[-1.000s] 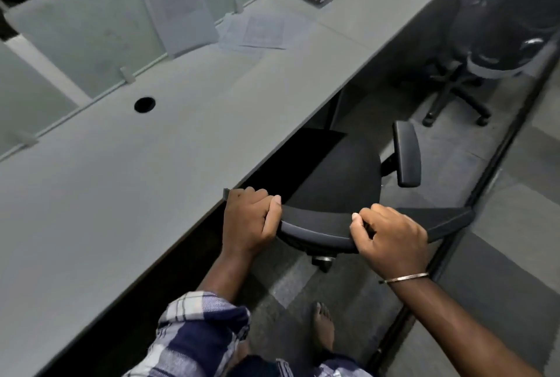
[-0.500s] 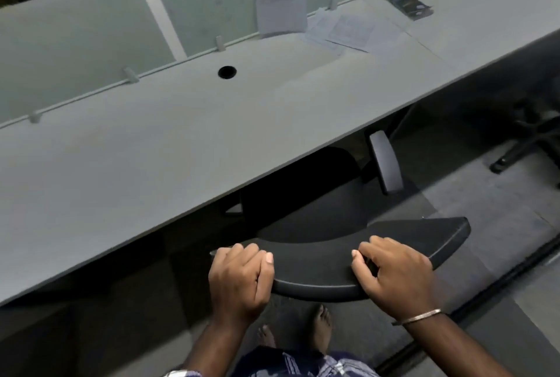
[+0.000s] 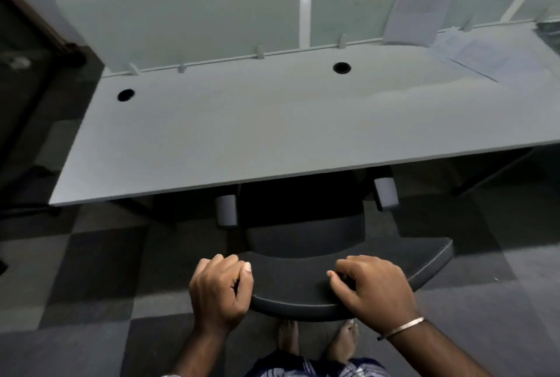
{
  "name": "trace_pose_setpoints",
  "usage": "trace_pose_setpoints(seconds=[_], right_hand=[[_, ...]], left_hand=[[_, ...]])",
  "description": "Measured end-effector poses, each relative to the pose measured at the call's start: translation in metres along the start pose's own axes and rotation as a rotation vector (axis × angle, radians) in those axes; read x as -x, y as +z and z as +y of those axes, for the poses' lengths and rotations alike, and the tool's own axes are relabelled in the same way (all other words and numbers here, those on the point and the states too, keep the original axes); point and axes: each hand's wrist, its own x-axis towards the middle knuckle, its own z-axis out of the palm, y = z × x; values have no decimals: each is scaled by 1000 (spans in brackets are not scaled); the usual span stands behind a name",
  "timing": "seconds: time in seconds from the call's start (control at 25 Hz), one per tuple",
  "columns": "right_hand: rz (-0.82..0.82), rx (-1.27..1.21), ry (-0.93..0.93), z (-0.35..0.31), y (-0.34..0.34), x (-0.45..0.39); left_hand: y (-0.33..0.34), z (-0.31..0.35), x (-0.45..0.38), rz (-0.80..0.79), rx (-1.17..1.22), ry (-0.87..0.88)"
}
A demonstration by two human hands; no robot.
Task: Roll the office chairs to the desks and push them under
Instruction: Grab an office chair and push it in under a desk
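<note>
The office chair [image 3: 306,234] is placed at 6 o'clock of the desk [image 3: 272,134], its seat partly beneath the front edge, and the top of its backrest is gripped by both hands, the left hand [image 3: 220,294] at the 9 o'clock end and the right hand [image 3: 374,288] toward 3 o'clock. For a clean finish, the push should be kept straight toward 12 o'clock with equal pressure from each side. The armrests [image 3: 385,193] should be watched, since they appear likely to meet the desk edge.

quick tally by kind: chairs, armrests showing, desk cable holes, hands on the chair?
Office chair: 1
Armrests: 2, left one, right one
Cable holes in the desk: 2, at and
Hands on the backrest: 2, left hand, right hand
Total: 7
</note>
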Motion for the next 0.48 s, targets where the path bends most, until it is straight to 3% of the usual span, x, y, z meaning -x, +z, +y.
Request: trace_pose_setpoints(seconds=[0.12, 0.24, 0.48], right_hand=[[-293, -107, -114, -28, -2, -31], [-654, -400, -168, -48, -7, -69], [-820, -242, -293, -109, 40, -84]], left_hand=[[-28, -36, 18, 17, -43, -57], [-59, -73, 31, 24, -78, -133], [-103, -139, 61, 32, -124, -176]])
